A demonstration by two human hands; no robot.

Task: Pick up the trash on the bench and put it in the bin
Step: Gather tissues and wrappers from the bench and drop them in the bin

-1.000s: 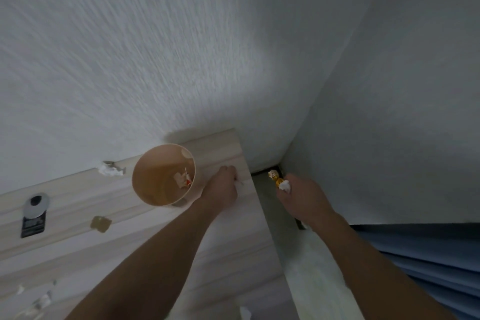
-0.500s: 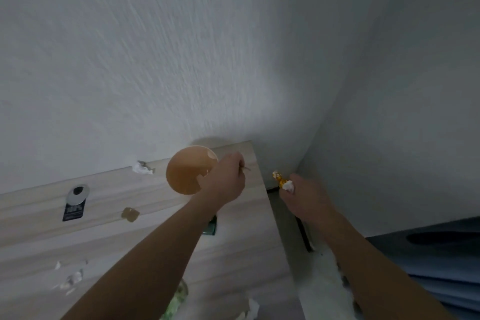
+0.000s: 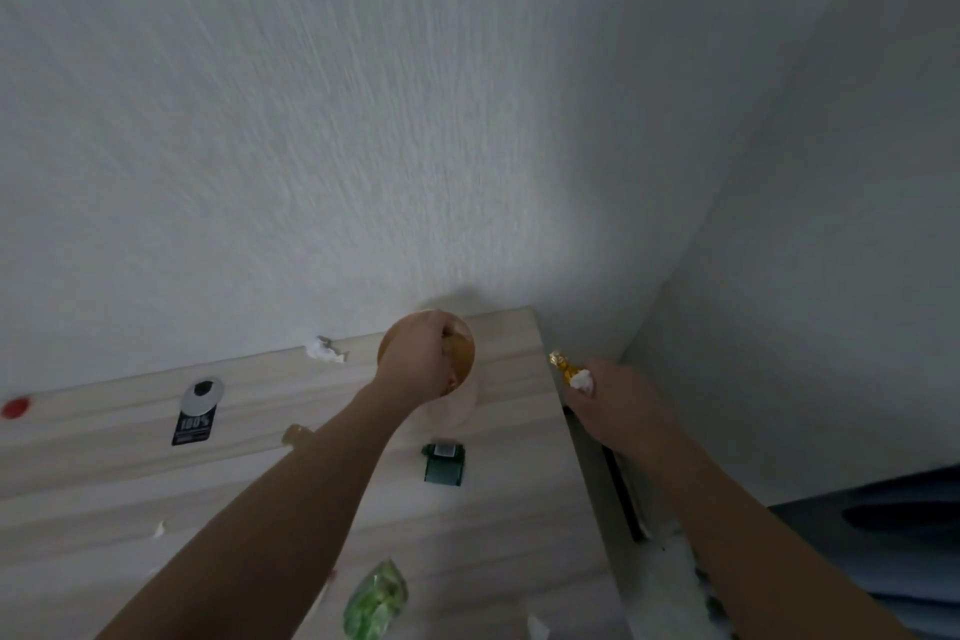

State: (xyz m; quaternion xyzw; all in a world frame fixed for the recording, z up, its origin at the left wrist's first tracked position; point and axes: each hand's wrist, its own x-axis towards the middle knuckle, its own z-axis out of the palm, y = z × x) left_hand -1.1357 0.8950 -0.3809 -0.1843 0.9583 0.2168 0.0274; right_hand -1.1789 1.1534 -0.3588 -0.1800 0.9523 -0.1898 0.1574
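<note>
Left hand [image 3: 415, 359] now over bin [image 3: 457, 411]

Left arm bare, extended forward from lower left, forearm running diagonally up to wrist. Left hand [image 3: 415, 353] seen from back, knuckles up, fingers curled downward; what they close on, if anything, hidden from this view. Right arm bare, extended forward from lower right, forearm diagonal up and left. Right hand [image 3: 615, 398] seen from back, fingers closed in loose fist, clenched around small items protruding at thumb side. Hands well apart, left slightly farther forward.
</note>
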